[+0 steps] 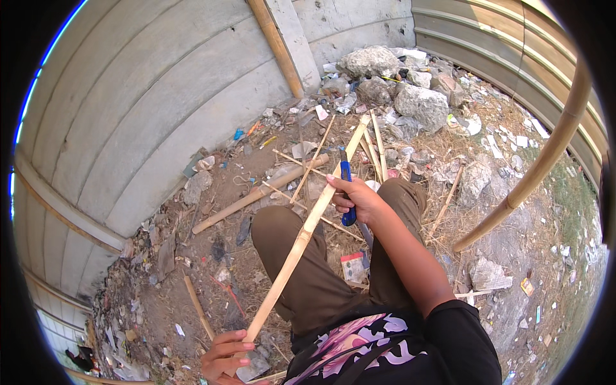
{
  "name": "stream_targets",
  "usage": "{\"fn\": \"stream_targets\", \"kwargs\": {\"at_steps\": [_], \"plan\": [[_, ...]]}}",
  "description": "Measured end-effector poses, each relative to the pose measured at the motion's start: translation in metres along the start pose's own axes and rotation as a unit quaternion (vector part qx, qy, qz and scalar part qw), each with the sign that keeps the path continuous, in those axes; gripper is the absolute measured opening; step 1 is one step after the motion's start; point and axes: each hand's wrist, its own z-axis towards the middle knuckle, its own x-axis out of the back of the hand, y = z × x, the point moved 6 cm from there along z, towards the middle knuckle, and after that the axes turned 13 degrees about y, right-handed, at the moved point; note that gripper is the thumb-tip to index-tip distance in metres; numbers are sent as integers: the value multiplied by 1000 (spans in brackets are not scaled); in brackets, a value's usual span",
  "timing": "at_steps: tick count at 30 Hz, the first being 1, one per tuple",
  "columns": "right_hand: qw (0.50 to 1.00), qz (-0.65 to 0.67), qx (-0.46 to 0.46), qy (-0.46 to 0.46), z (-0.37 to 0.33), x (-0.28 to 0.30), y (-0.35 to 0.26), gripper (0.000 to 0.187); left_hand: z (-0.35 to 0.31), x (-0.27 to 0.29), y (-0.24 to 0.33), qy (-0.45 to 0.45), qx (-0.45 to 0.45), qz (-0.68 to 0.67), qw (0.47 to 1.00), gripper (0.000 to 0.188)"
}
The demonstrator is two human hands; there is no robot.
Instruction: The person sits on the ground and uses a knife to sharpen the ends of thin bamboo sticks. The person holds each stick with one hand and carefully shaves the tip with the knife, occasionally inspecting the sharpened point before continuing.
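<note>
A long split bamboo strip (289,260) slants across my lap, from the lower left up toward the rubble. My left hand (224,356) grips its lower end, thumb and fingers closed round it. Higher up, my right hand (354,197) is closed on a blue utility knife (347,192), held upright against the strip with its tip pointing away from me. The fingertips of that hand also touch the strip. Beyond my knees, several thin bamboo slats (377,144) and a thicker bamboo pole (260,194) lie on the ground.
A grey concrete wall (173,83) runs along the left, with a bamboo post (279,48) leaning on it. Big rocks (421,107) and litter are heaped at the back. A bamboo pole (520,192) rises at the right before a corrugated metal fence (487,42).
</note>
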Motion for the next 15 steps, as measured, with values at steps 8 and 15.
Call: {"fn": "stream_targets", "kwargs": {"at_steps": [8,15], "plan": [[997,-61,38,34,15,39,0,31,30,-16,-56,-244,182,69,950,79],[996,-69,55,-22,1,39,-13,27,92,-106,-102,-168,224,45,959,44]]}}
